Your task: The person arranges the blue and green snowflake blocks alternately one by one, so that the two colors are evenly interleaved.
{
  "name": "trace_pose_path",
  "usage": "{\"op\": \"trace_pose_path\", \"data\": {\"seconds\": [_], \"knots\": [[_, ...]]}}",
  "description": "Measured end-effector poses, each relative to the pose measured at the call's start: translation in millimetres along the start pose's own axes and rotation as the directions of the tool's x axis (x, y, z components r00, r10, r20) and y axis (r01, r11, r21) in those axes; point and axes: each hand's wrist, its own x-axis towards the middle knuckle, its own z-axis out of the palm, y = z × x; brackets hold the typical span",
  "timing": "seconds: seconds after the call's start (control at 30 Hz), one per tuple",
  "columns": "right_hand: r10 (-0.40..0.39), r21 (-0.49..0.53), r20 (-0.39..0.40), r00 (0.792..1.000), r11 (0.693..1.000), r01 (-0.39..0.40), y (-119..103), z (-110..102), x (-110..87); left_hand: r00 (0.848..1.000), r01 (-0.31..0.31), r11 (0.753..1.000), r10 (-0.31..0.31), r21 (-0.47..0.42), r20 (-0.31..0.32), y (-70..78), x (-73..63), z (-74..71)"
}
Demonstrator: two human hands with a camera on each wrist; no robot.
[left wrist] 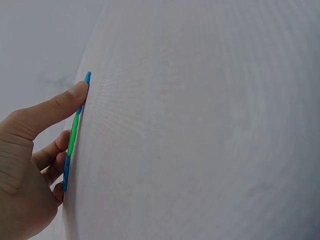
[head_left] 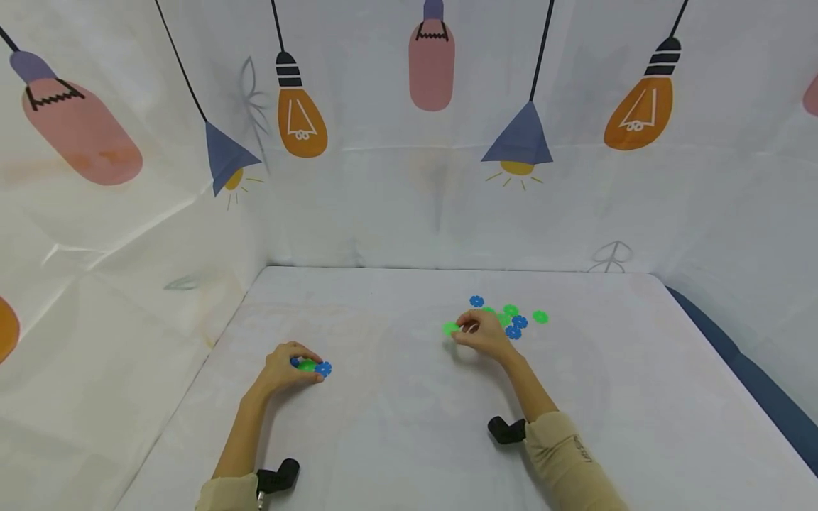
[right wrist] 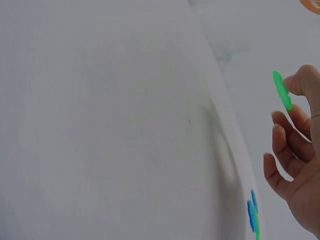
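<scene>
My left hand point(head_left: 285, 369) grips a short row of joined flower-shaped plastic discs, blue at both ends with a green disc point(head_left: 307, 365) in the middle. In the left wrist view the thumb presses near the upper blue disc point(left wrist: 87, 77), and the row shows edge-on, close over the table. My right hand point(head_left: 483, 333) pinches a single green flower disc point(right wrist: 282, 90) between thumb and finger, raised above the table. Its other fingers are loosely bent. Just beyond the right hand lie several loose discs, among them a blue one point(head_left: 476, 301) and a green one point(head_left: 540, 316).
The white table point(head_left: 396, 426) spans the space between the hands. A white sheet point(head_left: 383, 206) printed with lamps hangs behind it. Black wrist mounts point(head_left: 278, 477) stick out from both sleeves. Dark blue fabric point(head_left: 760, 383) shows past the right edge.
</scene>
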Motion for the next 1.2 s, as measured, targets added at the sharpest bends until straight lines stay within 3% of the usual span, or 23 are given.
{"op": "trace_pose_path", "data": {"seconds": [0.43, 0.8, 1.03, 1.2], "knots": [[-0.101, 0.067, 0.106, 0.989, 0.993, 0.094, -33, 70, 19.3, 1.000, -0.005, 1.000, 0.005, 0.002, 0.002, 1.2, -1.1, -0.6], [-0.215, 0.052, 0.203, 0.955, 0.976, 0.209, -49, 126, 28.5, 1.000, -0.011, 1.000, 0.011, 0.000, -0.003, 0.6, -1.0, -0.2], [-0.188, -0.049, 0.247, 0.951, 0.977, 0.206, -59, 153, 30.0, 1.000, -0.008, 1.000, 0.008, 0.007, -0.006, 1.0, 0.2, 0.0], [-0.190, -0.141, 0.269, 0.944, 0.962, 0.234, -64, 167, 32.0, 1.000, -0.005, 1.000, 0.005, 0.008, -0.010, 0.8, 0.2, -0.2]]}}
